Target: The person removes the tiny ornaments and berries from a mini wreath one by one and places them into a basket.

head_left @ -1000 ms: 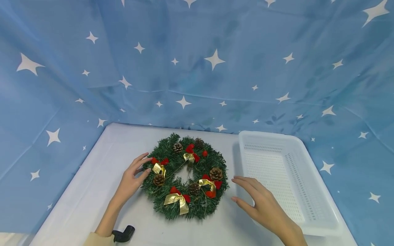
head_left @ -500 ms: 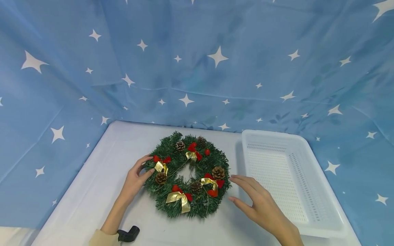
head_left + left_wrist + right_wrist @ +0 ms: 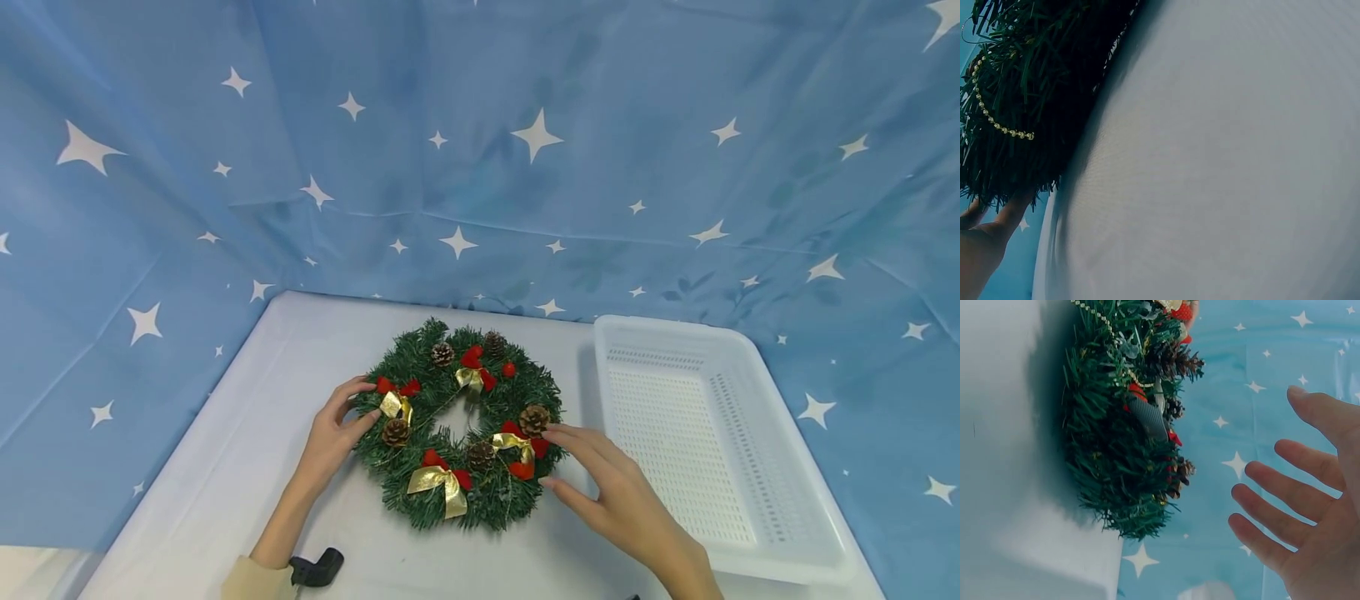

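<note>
A green Christmas wreath [image 3: 497,412] lies on the white table, trimmed with pine cones, red pieces and gold bows. My left hand [image 3: 333,429] holds its left edge between thumb and fingers; foliage hides some fingertips. The left wrist view shows the hand [image 3: 982,244] against the foliage and a string of gold beads [image 3: 997,125]. On the other side, my right hand [image 3: 618,492] has its fingers spread, the tips over the wreath's right rim near a gold bow [image 3: 512,442]. In the right wrist view, the right hand [image 3: 1310,500] appears apart from the wreath [image 3: 1122,450].
A white plastic basket [image 3: 795,450] with a perforated base stands to the right of the wreath. Blue cloth [image 3: 480,192] with white stars hangs behind and around the table. A small black object [image 3: 317,568] is at the left wrist.
My left hand has moved onto the wreath's left edge. My right hand has moved left, from beside the wreath to over its right rim. The head view has shifted slightly.
</note>
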`<state>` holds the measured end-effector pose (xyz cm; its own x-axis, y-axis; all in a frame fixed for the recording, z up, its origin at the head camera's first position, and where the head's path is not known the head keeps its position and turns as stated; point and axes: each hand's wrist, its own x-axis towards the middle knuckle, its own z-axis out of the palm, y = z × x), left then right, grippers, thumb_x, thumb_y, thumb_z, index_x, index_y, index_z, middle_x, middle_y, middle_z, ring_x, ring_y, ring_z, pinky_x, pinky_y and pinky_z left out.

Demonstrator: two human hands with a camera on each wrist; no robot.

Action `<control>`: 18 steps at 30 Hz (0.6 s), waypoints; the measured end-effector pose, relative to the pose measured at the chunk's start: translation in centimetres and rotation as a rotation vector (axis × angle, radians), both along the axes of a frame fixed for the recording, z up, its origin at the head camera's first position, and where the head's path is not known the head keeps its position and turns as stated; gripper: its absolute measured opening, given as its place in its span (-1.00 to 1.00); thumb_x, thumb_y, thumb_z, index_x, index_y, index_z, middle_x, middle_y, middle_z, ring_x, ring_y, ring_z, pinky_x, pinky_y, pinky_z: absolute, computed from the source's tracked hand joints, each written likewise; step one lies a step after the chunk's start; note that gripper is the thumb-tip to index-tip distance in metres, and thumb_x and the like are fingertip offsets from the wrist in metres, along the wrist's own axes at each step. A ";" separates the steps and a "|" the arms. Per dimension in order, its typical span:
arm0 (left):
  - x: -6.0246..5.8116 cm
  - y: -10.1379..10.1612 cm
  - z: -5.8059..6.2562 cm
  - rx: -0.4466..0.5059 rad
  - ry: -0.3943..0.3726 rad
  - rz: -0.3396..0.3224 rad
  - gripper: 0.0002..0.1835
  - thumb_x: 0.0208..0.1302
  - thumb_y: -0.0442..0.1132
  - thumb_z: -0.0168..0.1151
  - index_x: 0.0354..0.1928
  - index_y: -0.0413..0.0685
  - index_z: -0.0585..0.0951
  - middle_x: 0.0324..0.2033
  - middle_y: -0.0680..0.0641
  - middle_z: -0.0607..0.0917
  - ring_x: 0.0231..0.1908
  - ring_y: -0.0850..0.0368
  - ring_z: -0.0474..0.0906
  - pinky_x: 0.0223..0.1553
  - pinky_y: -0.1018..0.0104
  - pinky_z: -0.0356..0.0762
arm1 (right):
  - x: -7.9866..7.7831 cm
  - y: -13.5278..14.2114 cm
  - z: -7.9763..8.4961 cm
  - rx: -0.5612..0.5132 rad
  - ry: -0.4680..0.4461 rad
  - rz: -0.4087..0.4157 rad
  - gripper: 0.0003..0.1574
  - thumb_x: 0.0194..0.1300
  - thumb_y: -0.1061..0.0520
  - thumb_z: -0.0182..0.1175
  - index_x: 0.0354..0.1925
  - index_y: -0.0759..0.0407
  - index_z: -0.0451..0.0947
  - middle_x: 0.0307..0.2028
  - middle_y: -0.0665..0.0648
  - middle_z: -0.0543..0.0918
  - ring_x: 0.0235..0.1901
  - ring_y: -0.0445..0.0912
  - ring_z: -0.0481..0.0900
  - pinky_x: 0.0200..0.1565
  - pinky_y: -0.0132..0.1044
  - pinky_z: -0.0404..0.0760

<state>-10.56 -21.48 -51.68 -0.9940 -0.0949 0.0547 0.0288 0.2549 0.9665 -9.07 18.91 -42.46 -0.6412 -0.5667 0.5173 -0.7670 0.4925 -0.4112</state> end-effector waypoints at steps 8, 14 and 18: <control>-0.2 0.2 -0.2 0.000 0.000 -0.006 -0.53 0.47 -0.17 0.30 0.35 -0.04 0.50 0.55 -0.14 0.23 0.50 -0.38 0.17 0.44 -0.40 0.23 | 0.0 -0.7 -0.4 0.014 -0.023 -0.021 -0.24 0.24 0.05 0.50 0.36 0.03 0.50 0.26 0.10 0.62 0.24 -0.02 0.59 0.31 -0.46 0.50; 0.3 -0.1 -0.4 -0.013 0.000 0.006 -0.52 0.46 -0.16 0.31 0.35 -0.05 0.50 0.55 -0.14 0.23 0.49 -0.35 0.21 0.42 -0.32 0.33 | -0.3 -1.5 -1.3 0.001 -0.037 -0.067 -0.20 0.20 0.09 0.52 0.37 0.07 0.50 0.27 0.12 0.61 0.27 -0.02 0.56 0.28 -0.25 0.58; -0.1 -0.2 -0.1 -0.018 0.009 -0.010 -0.50 0.46 -0.16 0.32 0.36 -0.05 0.49 0.56 -0.15 0.22 0.49 -0.36 0.20 0.42 -0.31 0.33 | -0.5 -2.1 -1.9 -0.017 -0.014 -0.129 -0.22 0.17 0.17 0.53 0.33 0.19 0.51 0.27 0.17 0.60 0.28 0.05 0.56 0.23 -0.08 0.63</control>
<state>-10.63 -21.65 -51.79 -0.9944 -0.0837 0.0652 0.0401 0.2723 0.9614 -9.61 16.85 -44.38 -0.7157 -0.4701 0.5165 -0.6917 0.5795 -0.4310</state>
